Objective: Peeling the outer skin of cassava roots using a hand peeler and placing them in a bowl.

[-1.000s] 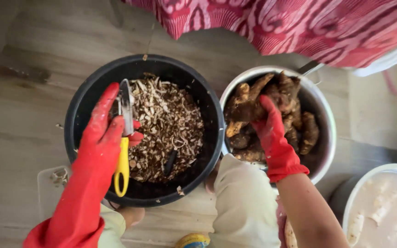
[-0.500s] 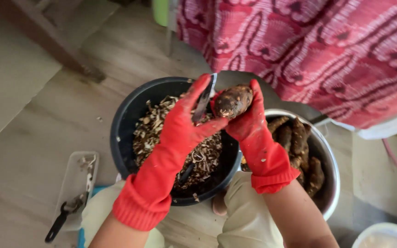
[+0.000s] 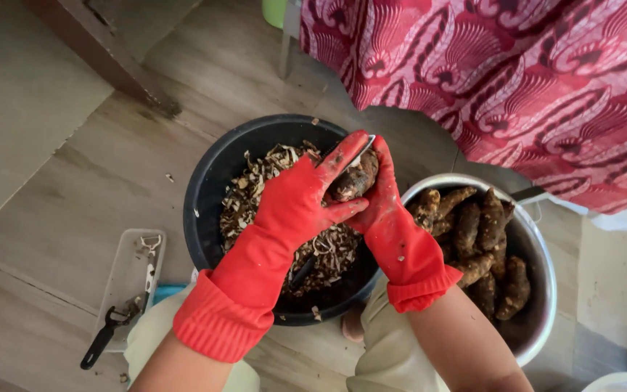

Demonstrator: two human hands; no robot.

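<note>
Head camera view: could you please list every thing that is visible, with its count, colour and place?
Black tub: one, black, floor centre, holds peelings.
Peelings: a heap, pale brown, in the tub.
Metal bowl: one, silver, right.
Roots: several, brown, in the bowl.
Tray: one, clear, left floor; black-handled tool on it.
Patterned cloth: one, red and white, top right.
Held root: one, brown, over the tub.
Peeler: one, metal blade, against the held root.
Left hand: red glove, holds the peeler.
Right hand: red glove, holds the root.

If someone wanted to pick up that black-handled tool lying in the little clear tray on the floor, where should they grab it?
Probably by the black handle, coming from above at the tray's near end. The tool lies flat and lengthwise, its handle sticking out past the tray's low rim, so fingers can likely close around it without reaching the metal end inside.
</note>
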